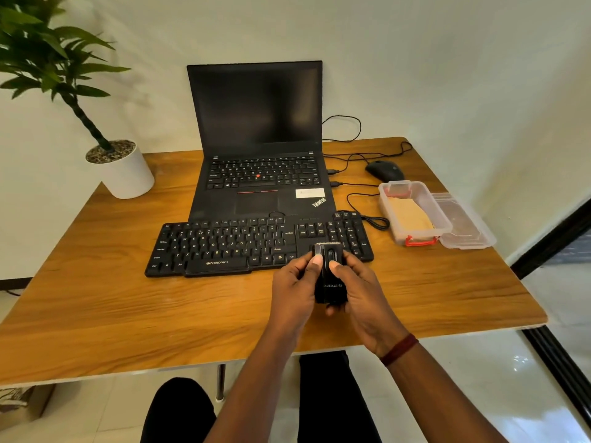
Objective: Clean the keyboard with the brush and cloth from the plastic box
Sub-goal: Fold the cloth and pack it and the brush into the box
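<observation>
Nearest the front edge of the brown wooden desk (128, 298), both hands hold the black block-shaped plastic brush (329, 276) in the air just in front of the keyboard's right end. The left hand (294, 282) grips the brush's left side with its fingers curled under and its thumb pressed on the top. The right hand (358, 292) wraps the right side the same way, its thumb lying on the raised middle part. Neither hand is spread, and both are closed round the brush. A pale fringe at the brush's far end looks like bristles, though it is too small to be sure. The grip suggests the brush is being readied rather than swept, since it does not appear to touch any key. Just beyond lies the long black plastic keyboard (230, 247), parallel to the front edge, and whether any of it has been cleaned cannot be told. Towards the right edge stands the clear plastic box (419, 235) with red clasps, open, with its clear lid (463, 225) just beside it. The tan folded cloth (409, 215) lies inside the box, so wiping looks wholly undone. So the task looks early: brush out, brushing and wiping left. Behind the keyboard sits an open black laptop (256, 123) with a dark screen, a black mouse (383, 170) lies at the far right, and a white plant pot (124, 171) stands at the far left corner
</observation>
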